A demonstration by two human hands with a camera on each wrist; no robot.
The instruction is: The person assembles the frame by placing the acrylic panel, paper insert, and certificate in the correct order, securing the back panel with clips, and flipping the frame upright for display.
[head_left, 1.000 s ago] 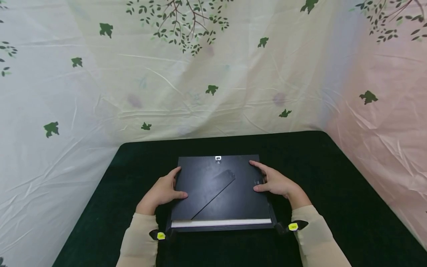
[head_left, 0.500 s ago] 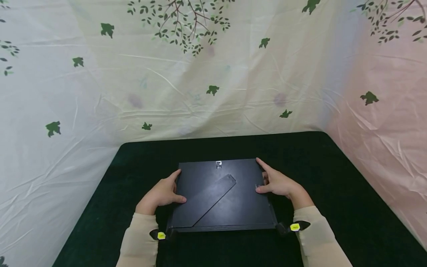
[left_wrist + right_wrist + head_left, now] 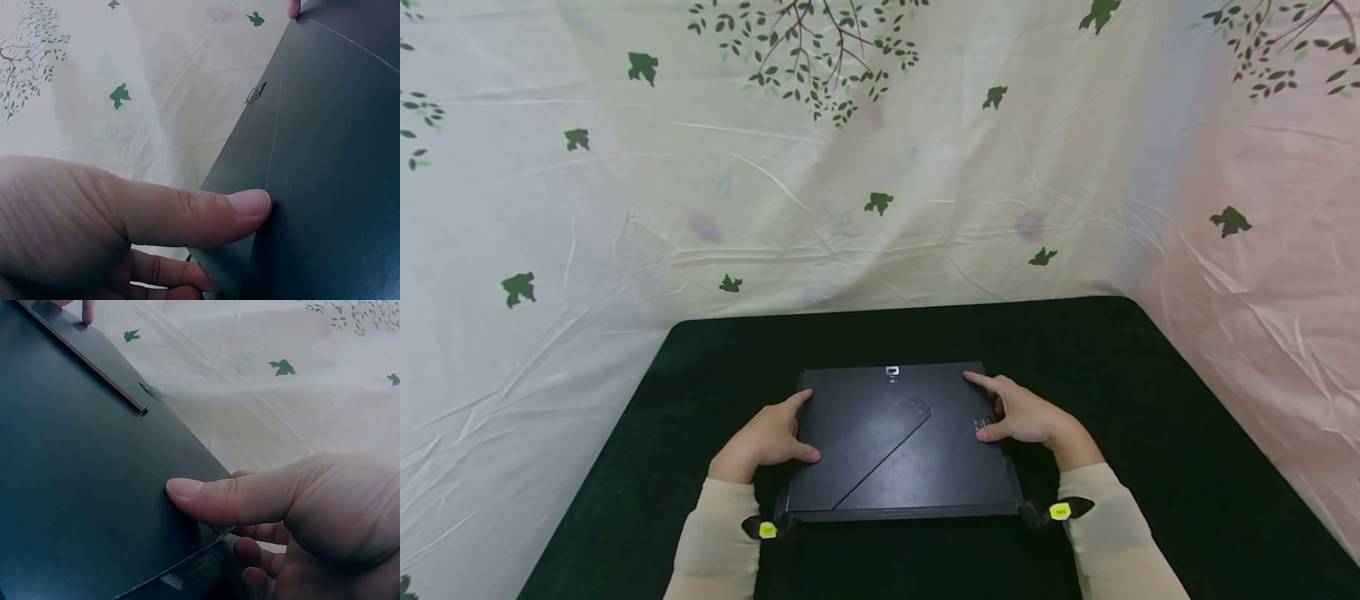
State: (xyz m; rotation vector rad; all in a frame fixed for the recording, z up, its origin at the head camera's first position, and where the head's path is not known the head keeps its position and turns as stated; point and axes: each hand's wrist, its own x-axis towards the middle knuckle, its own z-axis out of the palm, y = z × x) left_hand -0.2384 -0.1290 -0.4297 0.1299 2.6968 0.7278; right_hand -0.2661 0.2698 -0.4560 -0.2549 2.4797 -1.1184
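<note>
A black picture frame (image 3: 850,514) lies back side up, with its dark backing board (image 3: 895,450) over it. A slanting easel leg (image 3: 880,442) crosses the board, and a small metal hanger (image 3: 892,372) sits at its far edge. My left hand (image 3: 769,433) grips the left side, thumb on the board and index fingertip farther up the edge. On the right side, my right hand (image 3: 1026,412) holds on in the same way, its thumb beside a second hanger (image 3: 981,424). Both wrist views show the other fingers curled by the edge, partly hidden below it.
A dark green cloth covers the table (image 3: 722,358), whose far corners are rounded. Behind and beside it hangs a pale curtain (image 3: 820,208) printed with leaves and birds. Dark wrist straps with yellow labels (image 3: 1060,511) sit over the sleeves.
The backing board has slid toward me and its far edge has come down. The white strip along the near side is covered. My right index finger has shifted from the corner onto the board.
</note>
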